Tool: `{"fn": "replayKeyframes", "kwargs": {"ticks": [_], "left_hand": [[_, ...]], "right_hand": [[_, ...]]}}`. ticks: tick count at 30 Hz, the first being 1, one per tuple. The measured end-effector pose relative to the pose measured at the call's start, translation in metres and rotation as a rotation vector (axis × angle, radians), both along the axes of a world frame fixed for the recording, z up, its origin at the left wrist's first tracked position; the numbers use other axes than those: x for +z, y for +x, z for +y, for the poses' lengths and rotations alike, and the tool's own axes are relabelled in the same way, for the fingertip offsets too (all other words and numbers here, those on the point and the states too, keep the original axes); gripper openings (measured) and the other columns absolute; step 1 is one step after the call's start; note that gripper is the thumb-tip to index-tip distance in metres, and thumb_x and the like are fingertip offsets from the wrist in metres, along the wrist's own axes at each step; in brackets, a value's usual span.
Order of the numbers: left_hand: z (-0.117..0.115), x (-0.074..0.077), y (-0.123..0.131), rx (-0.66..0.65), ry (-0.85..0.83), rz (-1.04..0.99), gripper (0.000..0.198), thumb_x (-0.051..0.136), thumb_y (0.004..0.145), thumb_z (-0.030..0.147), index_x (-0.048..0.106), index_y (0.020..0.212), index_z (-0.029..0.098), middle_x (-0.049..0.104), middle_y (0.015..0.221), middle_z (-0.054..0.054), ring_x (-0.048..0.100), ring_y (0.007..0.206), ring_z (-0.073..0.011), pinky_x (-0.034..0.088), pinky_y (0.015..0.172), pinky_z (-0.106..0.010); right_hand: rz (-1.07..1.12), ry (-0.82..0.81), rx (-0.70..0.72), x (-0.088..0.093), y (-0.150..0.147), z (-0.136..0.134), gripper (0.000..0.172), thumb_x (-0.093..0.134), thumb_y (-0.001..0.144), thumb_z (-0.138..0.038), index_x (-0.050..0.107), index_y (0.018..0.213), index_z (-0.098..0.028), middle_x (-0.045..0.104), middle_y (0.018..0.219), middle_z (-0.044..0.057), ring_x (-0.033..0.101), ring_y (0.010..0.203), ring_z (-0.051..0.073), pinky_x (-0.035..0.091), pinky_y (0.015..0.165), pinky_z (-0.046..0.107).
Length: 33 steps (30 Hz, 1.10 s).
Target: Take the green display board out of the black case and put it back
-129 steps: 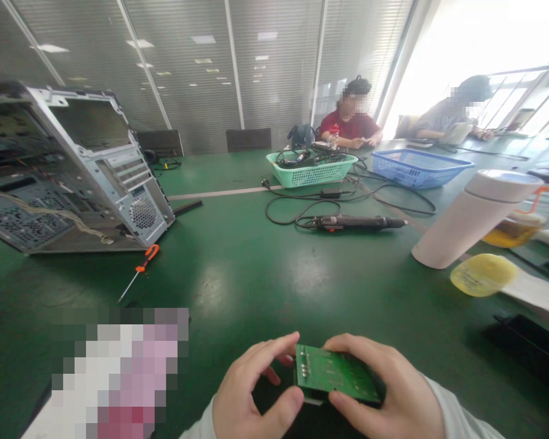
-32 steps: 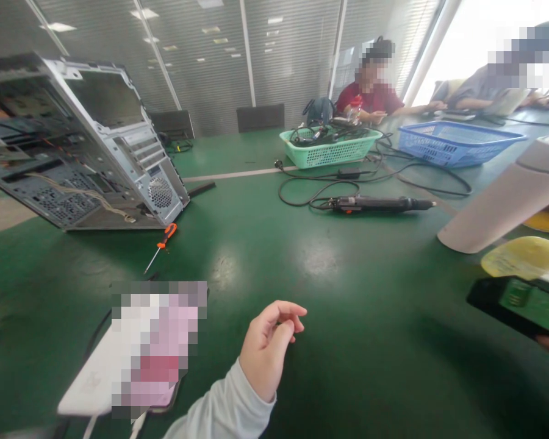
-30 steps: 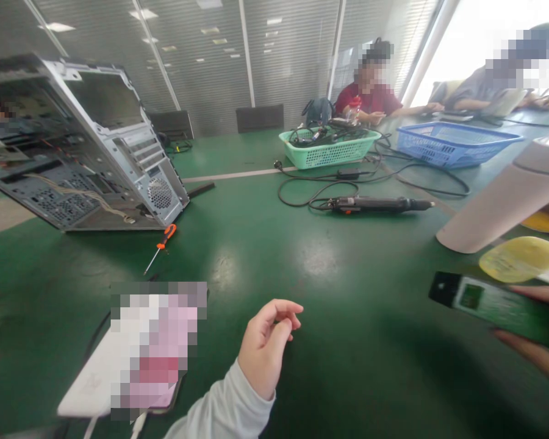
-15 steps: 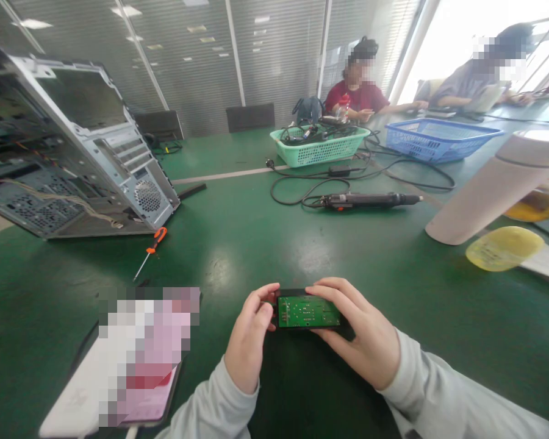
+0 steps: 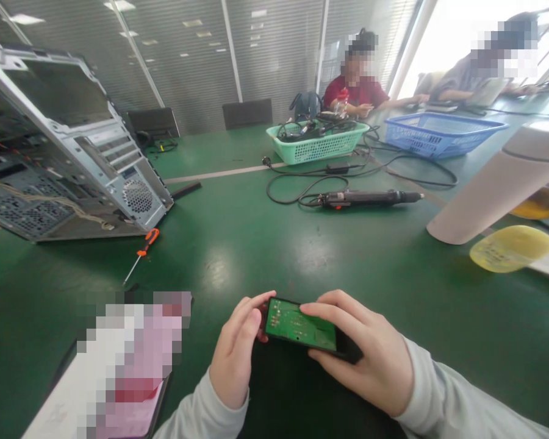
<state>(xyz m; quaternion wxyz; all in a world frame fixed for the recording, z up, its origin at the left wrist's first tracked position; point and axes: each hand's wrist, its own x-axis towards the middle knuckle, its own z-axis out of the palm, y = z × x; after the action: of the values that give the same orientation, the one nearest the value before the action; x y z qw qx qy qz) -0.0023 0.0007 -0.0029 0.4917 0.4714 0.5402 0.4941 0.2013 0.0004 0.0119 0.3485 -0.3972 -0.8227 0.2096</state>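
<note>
A small green circuit board (image 5: 293, 325) in a black frame is held low over the green table (image 5: 274, 256), just in front of me. My left hand (image 5: 235, 353) pinches its left end with curled fingers. My right hand (image 5: 366, 353) wraps over its right side, fingers across the top edge. Both sleeves are light grey.
An open computer case (image 5: 68, 152) lies at the left, an orange-handled screwdriver (image 5: 139, 256) beside it. A corded electric screwdriver (image 5: 366, 197), a green basket (image 5: 315, 143), a blue basket (image 5: 439, 131), a white bottle (image 5: 494, 189) and a yellow lid (image 5: 510, 249) sit further off. Two people sit at the far side.
My right hand brought the board in from the far right to the centre, and my left hand closed on its left end. In the last half second the board tilted slightly.
</note>
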Motion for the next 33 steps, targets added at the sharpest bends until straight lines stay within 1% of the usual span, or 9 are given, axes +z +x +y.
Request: {"fn": "replayKeyframes", "kwargs": {"ticks": [5,10,13,16,21,24,27,29,33], "left_hand": [[0.003,-0.002,-0.004,-0.066,-0.032,-0.060,0.046,0.055,0.083,0.054,0.078,0.097,0.016,0.063,0.070,-0.003,0.053,0.060,-0.0179,0.041,0.057,-0.029],[0.002,0.003,0.000,-0.121,-0.012,-0.097,0.057,0.054,0.079,0.065,0.080,0.086,0.015,0.058,0.060,-0.001,0.051,0.057,-0.0178,0.041,0.056,-0.030],[0.001,0.001,0.001,-0.111,-0.017,-0.113,0.059,0.051,0.081,0.066,0.078,0.086,0.015,0.062,0.061,-0.003,0.053,0.058,-0.0186,0.041,0.056,-0.030],[0.002,-0.002,0.000,-0.093,-0.024,-0.121,0.056,0.048,0.084,0.063,0.077,0.085,0.015,0.062,0.060,-0.003,0.053,0.056,-0.0179,0.042,0.055,-0.029],[0.000,-0.002,0.000,-0.079,0.016,-0.117,0.048,0.048,0.088,0.055,0.076,0.090,0.015,0.064,0.068,-0.004,0.055,0.062,-0.0183,0.044,0.056,-0.028],[-0.005,0.003,0.001,-0.073,0.064,-0.083,0.035,0.052,0.089,0.043,0.071,0.107,0.021,0.066,0.090,-0.006,0.058,0.078,-0.0205,0.047,0.061,-0.027],[-0.009,0.008,0.002,-0.107,0.115,0.047,0.030,0.059,0.084,0.028,0.066,0.112,0.024,0.065,0.104,-0.006,0.058,0.091,-0.0218,0.050,0.070,-0.028],[-0.010,0.012,0.002,-0.128,0.123,0.133,0.028,0.064,0.078,0.022,0.065,0.106,0.023,0.066,0.102,-0.006,0.059,0.093,-0.0226,0.050,0.072,-0.028],[-0.008,0.016,0.003,-0.150,0.124,0.202,0.031,0.066,0.073,0.021,0.064,0.104,0.022,0.066,0.100,-0.007,0.060,0.092,-0.0238,0.051,0.072,-0.030]], "right_hand": [[0.425,-0.535,-0.041,-0.001,-0.002,0.003,0.027,0.061,0.082,-0.035,0.062,0.103,-0.019,0.065,0.090,0.005,0.061,0.081,0.018,0.048,0.071,0.028],[0.919,-1.258,-0.002,0.004,0.000,0.007,0.034,0.065,0.078,-0.050,0.062,0.085,-0.016,0.061,0.062,-0.002,0.057,0.048,0.010,0.046,0.045,0.017],[1.033,-1.595,0.067,0.007,-0.001,0.008,0.049,0.047,0.086,-0.053,0.064,0.067,-0.011,0.058,0.047,0.003,0.055,0.037,0.009,0.042,0.037,0.014],[1.039,-1.744,0.070,0.006,-0.004,0.009,0.066,0.025,0.090,-0.050,0.064,0.056,-0.010,0.055,0.041,0.006,0.052,0.031,0.009,0.038,0.032,0.014],[0.967,-1.486,0.013,0.006,-0.001,0.008,0.043,0.054,0.080,-0.054,0.065,0.074,-0.013,0.059,0.048,0.002,0.055,0.038,0.010,0.043,0.038,0.015],[0.700,-1.070,-0.102,0.010,0.001,0.004,0.036,0.061,0.081,-0.048,0.065,0.100,-0.017,0.066,0.065,0.001,0.062,0.053,0.014,0.050,0.052,0.022],[0.416,-0.528,-0.105,0.012,0.001,0.000,0.023,0.057,0.086,-0.033,0.068,0.103,-0.022,0.067,0.090,0.005,0.065,0.083,0.019,0.052,0.074,0.028],[0.310,-0.292,-0.069,0.011,0.001,-0.001,0.023,0.055,0.086,-0.025,0.067,0.106,-0.025,0.063,0.100,0.005,0.063,0.093,0.020,0.053,0.079,0.029],[0.187,-0.150,0.006,0.008,0.005,0.002,0.034,0.051,0.084,-0.016,0.060,0.114,-0.027,0.059,0.102,0.005,0.063,0.090,0.018,0.054,0.073,0.024]]}}
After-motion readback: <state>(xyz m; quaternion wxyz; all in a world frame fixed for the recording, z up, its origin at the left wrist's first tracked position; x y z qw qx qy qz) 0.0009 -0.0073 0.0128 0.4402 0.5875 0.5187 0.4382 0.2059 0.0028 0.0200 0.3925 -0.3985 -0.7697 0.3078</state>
